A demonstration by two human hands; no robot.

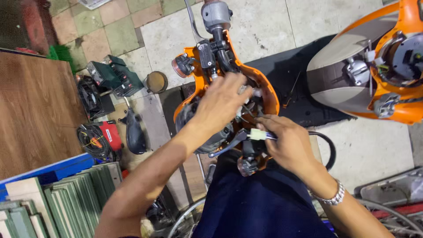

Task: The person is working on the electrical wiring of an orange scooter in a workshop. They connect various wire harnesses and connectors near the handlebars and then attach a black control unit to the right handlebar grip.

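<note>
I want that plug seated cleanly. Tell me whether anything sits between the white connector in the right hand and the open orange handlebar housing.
The right hand pinches the white connector just outside the orange handlebar housing. Between them lie loose wires and the left hand, whose fingers reach into the opening. The brake lever passes just below.

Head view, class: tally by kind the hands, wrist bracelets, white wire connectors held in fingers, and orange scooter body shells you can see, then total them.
Hands: 2 (left hand, right hand)
Metal bracelet: 1
White connector: 1
Orange shells: 2 (handlebar shell, front shell)
Total: 6
</note>
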